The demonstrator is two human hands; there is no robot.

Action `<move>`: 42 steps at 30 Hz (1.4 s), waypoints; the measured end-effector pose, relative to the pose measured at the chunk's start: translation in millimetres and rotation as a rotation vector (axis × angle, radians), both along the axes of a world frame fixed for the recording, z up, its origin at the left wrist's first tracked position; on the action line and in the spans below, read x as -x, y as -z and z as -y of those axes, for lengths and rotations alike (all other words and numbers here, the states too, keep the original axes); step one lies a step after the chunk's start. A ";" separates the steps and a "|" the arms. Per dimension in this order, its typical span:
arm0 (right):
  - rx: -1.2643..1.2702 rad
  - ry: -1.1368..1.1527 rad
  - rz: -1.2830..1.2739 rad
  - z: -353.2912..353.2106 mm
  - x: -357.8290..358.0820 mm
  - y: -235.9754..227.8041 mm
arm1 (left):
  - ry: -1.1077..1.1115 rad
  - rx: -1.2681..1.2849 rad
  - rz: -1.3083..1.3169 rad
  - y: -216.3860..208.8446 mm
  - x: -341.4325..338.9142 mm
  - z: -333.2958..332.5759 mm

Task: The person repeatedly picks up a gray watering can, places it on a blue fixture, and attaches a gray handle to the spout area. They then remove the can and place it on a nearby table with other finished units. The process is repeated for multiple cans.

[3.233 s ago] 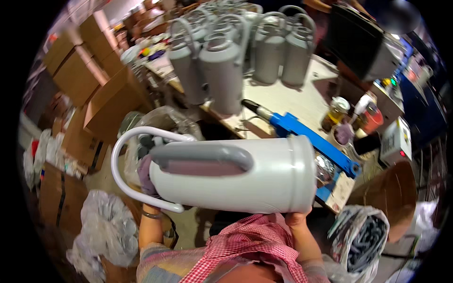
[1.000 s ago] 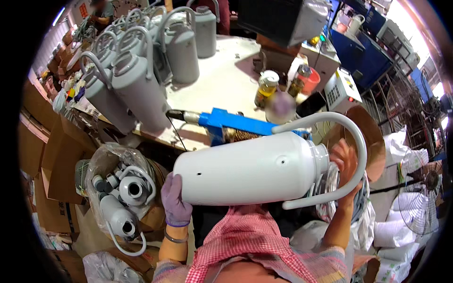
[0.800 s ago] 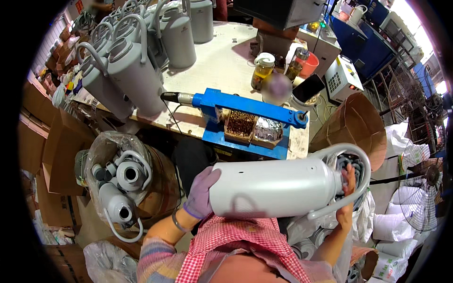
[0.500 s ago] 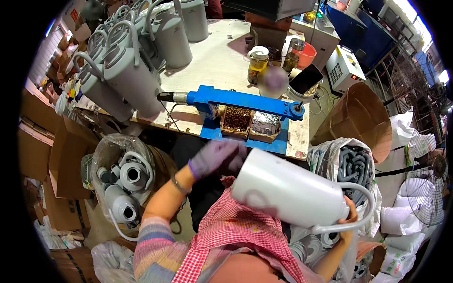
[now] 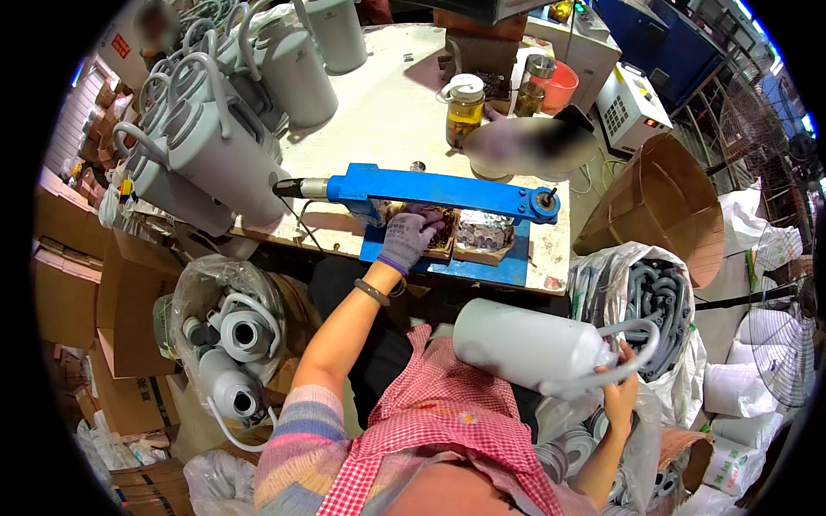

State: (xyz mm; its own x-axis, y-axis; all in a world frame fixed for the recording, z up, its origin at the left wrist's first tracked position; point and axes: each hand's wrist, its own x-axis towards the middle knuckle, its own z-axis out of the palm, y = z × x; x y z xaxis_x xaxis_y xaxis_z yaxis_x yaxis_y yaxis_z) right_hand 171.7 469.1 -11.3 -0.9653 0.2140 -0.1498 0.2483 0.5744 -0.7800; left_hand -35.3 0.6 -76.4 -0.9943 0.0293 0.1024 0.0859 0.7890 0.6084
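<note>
My left hand [image 5: 408, 236], in a grey-purple glove, reaches under the arm of a blue metal press [image 5: 434, 187]. Its fingers are bent down into an open box of small brownish metal pieces [image 5: 443, 243], and what they pinch is hidden. At the right, my bare right hand [image 5: 619, 391] is closed around the neck end of a large grey plastic kettle body [image 5: 525, 341], beside its curved handle [image 5: 647, 354]. The kettle lies on its side above my lap, its wide base toward the left. Small silvery pieces fill a second box [image 5: 484, 232].
Several finished grey kettles [image 5: 219, 155] stand at the table's left. Bagged kettle tops [image 5: 244, 334] sit lower left; a sack of grey handles [image 5: 654, 318] stands right. A yellow-filled jar [image 5: 465, 112], a red cup [image 5: 561, 84] and a cardboard barrel [image 5: 651, 211] are farther back.
My left hand has moved forward from beside the kettle's base into the box of brownish pieces. The kettle in my right hand has dropped lower and shifted slightly right.
</note>
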 end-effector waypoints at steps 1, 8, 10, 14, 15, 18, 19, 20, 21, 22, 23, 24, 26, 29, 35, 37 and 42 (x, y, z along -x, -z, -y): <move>0.157 0.060 -0.017 1.2 0.7 13.6 | -0.005 0.087 0.012 -3.6 -2.4 -0.2; 0.438 0.319 -0.349 -53.8 4.1 28.1 | -0.150 -0.470 -0.054 -47.5 -41.3 13.0; 0.406 0.403 -0.428 -88.4 -5.3 40.5 | -0.150 -1.012 0.055 -84.7 -53.8 -3.4; 0.443 0.468 -0.474 -111.1 -5.6 27.5 | 0.016 -1.108 0.038 -131.6 -30.6 -31.4; 0.514 0.494 -0.511 -106.4 -1.2 23.0 | 0.026 -1.200 0.092 -142.1 -19.5 -42.3; 0.668 0.561 -0.583 -103.7 6.9 12.7 | 0.122 -1.151 0.169 -146.3 15.9 -75.9; 0.652 0.593 -0.612 -106.4 8.3 11.4 | 0.166 -0.993 0.137 -145.9 24.3 -86.9; 0.670 0.567 -0.613 -109.7 7.6 11.0 | 0.208 -0.835 0.105 -143.1 31.9 -95.9; 0.688 0.541 -0.613 -112.7 7.3 10.2 | 0.282 -0.764 0.047 -137.1 38.5 -101.6; 0.686 0.550 -0.615 -114.2 7.2 10.5 | 0.279 -0.742 0.037 -135.8 42.3 -107.0; 0.686 0.563 -0.616 -109.6 9.0 7.5 | 0.279 -0.717 0.029 -135.7 45.9 -112.8; 0.686 0.575 -0.617 -107.4 11.0 7.1 | 0.277 -0.692 0.021 -135.8 49.5 -117.6; 0.669 0.589 -0.613 -109.1 13.2 11.6 | 0.306 -0.626 0.039 -136.3 55.7 -122.7; 0.661 0.608 -0.597 -110.7 16.0 20.9 | 0.362 -0.416 -0.030 -143.6 58.8 -124.1; 0.643 0.612 -0.622 -105.7 30.5 29.0 | 0.435 -0.079 -0.151 -162.5 62.6 -131.8; 0.651 0.600 -0.630 -106.6 33.5 29.0 | 0.388 -0.120 -0.092 -158.0 61.9 -133.6; 0.802 0.693 -0.587 -85.5 43.8 8.6 | 0.295 -0.372 -0.084 -151.7 45.9 -124.9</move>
State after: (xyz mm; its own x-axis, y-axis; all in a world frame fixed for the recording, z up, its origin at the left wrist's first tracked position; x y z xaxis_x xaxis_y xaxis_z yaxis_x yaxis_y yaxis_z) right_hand 127.9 554.6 -19.9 -0.6481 0.7596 -0.0549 -0.1990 -0.2385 -0.9505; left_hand -81.2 125.5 75.3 -0.9368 0.2552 0.2394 0.3347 0.4535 0.8260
